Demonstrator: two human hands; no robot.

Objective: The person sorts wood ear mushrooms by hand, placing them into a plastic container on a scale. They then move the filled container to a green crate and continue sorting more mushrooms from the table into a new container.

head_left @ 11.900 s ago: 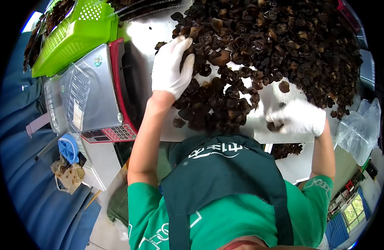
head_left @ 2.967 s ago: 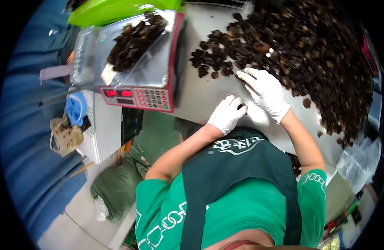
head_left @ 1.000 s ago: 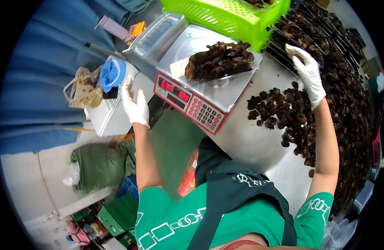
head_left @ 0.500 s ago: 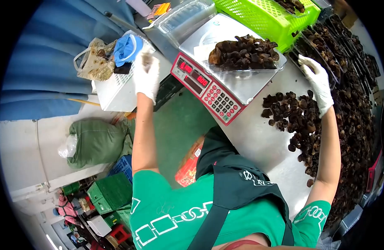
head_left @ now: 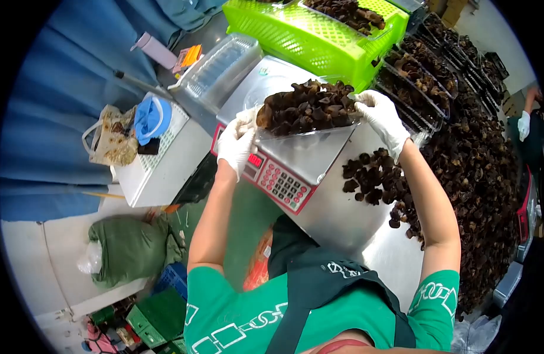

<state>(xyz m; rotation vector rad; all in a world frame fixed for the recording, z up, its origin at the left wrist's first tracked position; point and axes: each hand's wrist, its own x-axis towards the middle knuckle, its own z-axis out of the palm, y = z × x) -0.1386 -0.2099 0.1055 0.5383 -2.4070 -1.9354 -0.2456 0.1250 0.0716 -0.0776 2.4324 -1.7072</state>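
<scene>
The clear tray, heaped with dark dried mushrooms, is held over the platter of the scale. The left hand, gloved white, has its grip pinching the tray's left rim. The right hand pinches the right rim, close to the corner of the green basket. Bare counter lies open between the scale and the loose mushrooms. The scale's red digits and the white lettering on the apron are too small to read.

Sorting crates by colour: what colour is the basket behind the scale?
Lime green basket, clearest in head view.
</scene>
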